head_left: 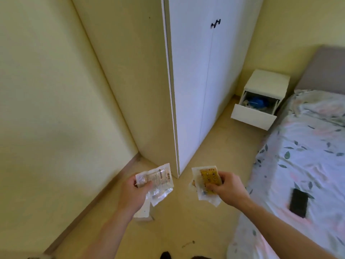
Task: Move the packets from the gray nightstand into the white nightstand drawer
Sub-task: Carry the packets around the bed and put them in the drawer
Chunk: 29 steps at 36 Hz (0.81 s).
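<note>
My left hand (133,191) grips a bunch of clear plastic packets (158,181) in front of me, low in the view. My right hand (226,188) holds another bunch of packets (206,181), the top one yellow with small printed pictures. The white nightstand (268,81) stands at the far right beside the bed, well ahead of both hands. Its top drawer (253,116) is pulled out, and inside lie something blue and other small items. The gray nightstand is not in view.
A tall white wardrobe (196,71) stands between me and the left wall, its corner just beyond my hands. A bed with a floral sheet (302,156) fills the right side, with a black phone (298,202) lying on it. A floor strip runs between wardrobe and bed.
</note>
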Motion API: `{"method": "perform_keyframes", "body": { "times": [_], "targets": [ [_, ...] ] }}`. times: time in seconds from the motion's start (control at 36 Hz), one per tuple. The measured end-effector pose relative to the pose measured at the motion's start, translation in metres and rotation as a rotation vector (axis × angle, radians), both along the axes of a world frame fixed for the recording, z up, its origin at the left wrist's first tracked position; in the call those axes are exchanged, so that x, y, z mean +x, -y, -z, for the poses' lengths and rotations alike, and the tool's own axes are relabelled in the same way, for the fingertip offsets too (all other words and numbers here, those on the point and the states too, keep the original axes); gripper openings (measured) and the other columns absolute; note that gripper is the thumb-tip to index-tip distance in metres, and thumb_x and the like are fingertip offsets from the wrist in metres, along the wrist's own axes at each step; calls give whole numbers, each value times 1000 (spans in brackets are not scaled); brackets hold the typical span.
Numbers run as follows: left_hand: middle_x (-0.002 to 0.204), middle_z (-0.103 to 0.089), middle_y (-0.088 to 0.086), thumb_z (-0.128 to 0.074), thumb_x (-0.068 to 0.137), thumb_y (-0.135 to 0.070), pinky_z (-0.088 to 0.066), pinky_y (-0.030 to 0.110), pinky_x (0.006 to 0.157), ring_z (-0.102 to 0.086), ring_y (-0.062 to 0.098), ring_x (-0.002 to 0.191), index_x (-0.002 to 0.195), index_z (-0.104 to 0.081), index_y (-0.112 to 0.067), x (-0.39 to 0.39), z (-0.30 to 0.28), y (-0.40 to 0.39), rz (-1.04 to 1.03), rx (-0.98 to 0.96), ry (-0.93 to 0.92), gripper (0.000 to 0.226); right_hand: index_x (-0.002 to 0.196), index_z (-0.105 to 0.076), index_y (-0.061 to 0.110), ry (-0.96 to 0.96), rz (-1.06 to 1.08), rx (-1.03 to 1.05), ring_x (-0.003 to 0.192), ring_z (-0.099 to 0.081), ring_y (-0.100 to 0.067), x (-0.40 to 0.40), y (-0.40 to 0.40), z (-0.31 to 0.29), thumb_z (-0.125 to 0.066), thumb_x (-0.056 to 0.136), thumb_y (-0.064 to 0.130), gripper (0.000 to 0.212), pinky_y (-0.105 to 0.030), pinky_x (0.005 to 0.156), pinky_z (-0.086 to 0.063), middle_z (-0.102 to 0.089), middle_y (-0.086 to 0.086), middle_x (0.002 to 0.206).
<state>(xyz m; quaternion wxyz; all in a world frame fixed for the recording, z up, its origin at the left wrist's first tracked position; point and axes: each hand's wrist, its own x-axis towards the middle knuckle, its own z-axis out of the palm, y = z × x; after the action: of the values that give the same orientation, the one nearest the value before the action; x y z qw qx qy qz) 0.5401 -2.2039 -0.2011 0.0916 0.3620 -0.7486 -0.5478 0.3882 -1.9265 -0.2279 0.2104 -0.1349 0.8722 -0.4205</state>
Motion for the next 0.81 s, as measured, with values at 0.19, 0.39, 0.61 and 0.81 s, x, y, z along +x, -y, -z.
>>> {"method": "perform_keyframes", "body": {
  "times": [0.19, 0.39, 0.61, 0.81],
  "targets": [
    [78, -74, -18, -80, 82, -18, -53, 26, 61, -69, 2, 70, 85, -72, -28, -127, 2, 12, 244, -25, 53, 13, 89, -76, 41, -27, 255, 3, 72, -70, 4, -51, -10, 2, -81, 81, 29, 15, -16, 61, -56, -74, 25, 79],
    [82, -77, -13, -80, 83, -18, -53, 25, 64, -72, 4, 75, 90, -77, -23, -254, 8, -3, 455, -25, 35, 10, 85, -73, 43, -12, 431, -10, 76, -71, 4, -124, -38, 12, -83, 81, 28, 19, -19, 70, -58, -74, 26, 82],
    [84, -76, -14, -77, 85, -13, -58, 32, 69, -72, 9, 79, 88, -75, -26, -410, 12, -41, 547, 2, 32, 12, 88, -76, 36, -2, 534, -8, 75, -71, 3, -252, -70, 14, -83, 80, 26, 15, -22, 70, -59, -75, 21, 82],
    [83, -76, -12, -76, 85, -19, -48, 23, 60, -70, 8, 79, 87, -76, -25, -547, 7, -78, 540, 17, 47, 6, 78, -74, 36, -36, 558, 40, 67, -69, 2, -383, -104, 5, -84, 79, 28, 13, -25, 66, -60, -73, 22, 74]
  ]
}}
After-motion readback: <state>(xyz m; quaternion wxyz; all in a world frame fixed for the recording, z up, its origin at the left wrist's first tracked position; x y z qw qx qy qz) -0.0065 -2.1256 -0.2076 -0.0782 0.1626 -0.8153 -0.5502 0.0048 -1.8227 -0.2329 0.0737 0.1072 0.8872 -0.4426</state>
